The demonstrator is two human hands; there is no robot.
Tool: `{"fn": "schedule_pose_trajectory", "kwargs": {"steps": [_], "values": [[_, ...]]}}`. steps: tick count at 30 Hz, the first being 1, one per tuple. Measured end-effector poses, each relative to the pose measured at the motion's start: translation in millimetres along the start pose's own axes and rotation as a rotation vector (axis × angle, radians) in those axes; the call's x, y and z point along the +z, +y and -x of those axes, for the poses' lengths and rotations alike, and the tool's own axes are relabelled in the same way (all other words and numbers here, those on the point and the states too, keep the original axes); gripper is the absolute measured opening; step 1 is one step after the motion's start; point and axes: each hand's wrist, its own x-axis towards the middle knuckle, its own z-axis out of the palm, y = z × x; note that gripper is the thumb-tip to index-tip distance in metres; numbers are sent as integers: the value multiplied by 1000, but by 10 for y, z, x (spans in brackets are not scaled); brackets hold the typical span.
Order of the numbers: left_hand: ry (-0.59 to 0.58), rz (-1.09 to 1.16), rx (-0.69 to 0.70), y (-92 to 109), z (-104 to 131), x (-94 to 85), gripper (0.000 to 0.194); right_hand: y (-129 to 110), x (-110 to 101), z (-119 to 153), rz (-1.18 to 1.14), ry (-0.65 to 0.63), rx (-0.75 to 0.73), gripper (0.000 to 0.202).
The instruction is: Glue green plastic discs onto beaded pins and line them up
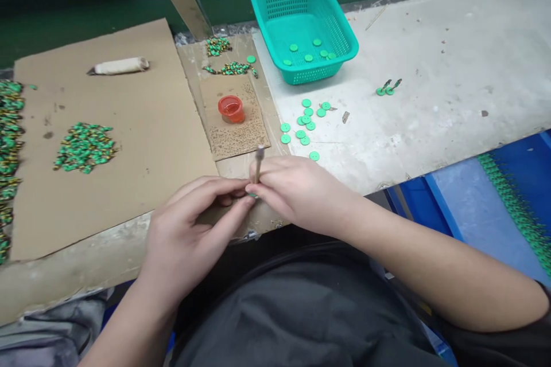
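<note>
My left hand (196, 215) and my right hand (293, 189) meet at the table's front edge. Between the left thumb and index finger is a small green piece (253, 195), mostly hidden by the fingertips. The right fingers are closed round a thin brown stick (259, 166) with a greyish tip, which stands upright from the grip; the right fingertips touch the green piece. Just beyond the hands, a red cup (232, 109) rests on a speckled cardboard piece (215, 140). Several loose green discs (307, 112) with small holes lie to the right of it.
A teal basket (303, 74) holds several green discs. Two discs with dark pieces standing on them (381, 91) are at the right. Piles of small green-and-gold pieces (86, 146) and a wrapped pointed tool (120, 65) lie on cardboard at left. Blue trays (495, 200) are lower right.
</note>
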Motion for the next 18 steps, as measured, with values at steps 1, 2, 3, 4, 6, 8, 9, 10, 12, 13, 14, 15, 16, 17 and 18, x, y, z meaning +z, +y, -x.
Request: {"fn": "schedule_pose_trajectory", "kwargs": {"steps": [1,2,3,4,6,8,9,10,12,13,14,15,16,17,18], "values": [[10,7,-3,9,-1,11,9,-21,-12,27,-9,34,19,25],[19,7,-8,21,-3,19,8,-49,-29,65,-16,89,43,25],[25,12,-25,36,-8,21,9,-84,-47,114,-24,158,71,25],[32,32,-61,55,-15,14,10,-123,-65,173,-34,229,99,24],[34,144,-177,98,-42,-26,9,-203,-96,310,-62,337,145,22],[6,335,-301,143,-86,-95,12,-263,-108,448,-88,358,154,21],[-21,436,-342,162,-111,-135,17,-280,-106,506,-94,350,147,20],[-54,530,-369,180,-136,-174,23,-288,-100,554,-94,344,138,20],[-116,668,-396,212,-178,-240,34,-287,-75,615,-87,338,120,20],[-139,716,-400,230,-193,-264,37,-282,-60,630,-81,340,113,20],[-161,756,-404,249,-202,-283,39,-276,-45,637,-73,342,108,20],[-182,790,-407,271,-207,-298,39,-271,-30,639,-65,343,102,20],[-203,825,-407,295,-208,-310,39,-267,-17,639,-57,342,97,20],[-223,861,-409,321,-207,-320,38,-265,-7,638,-51,341,95,20],[-240,897,-413,347,-205,-329,37,-262,1,638,-46,339,93,20]]}}
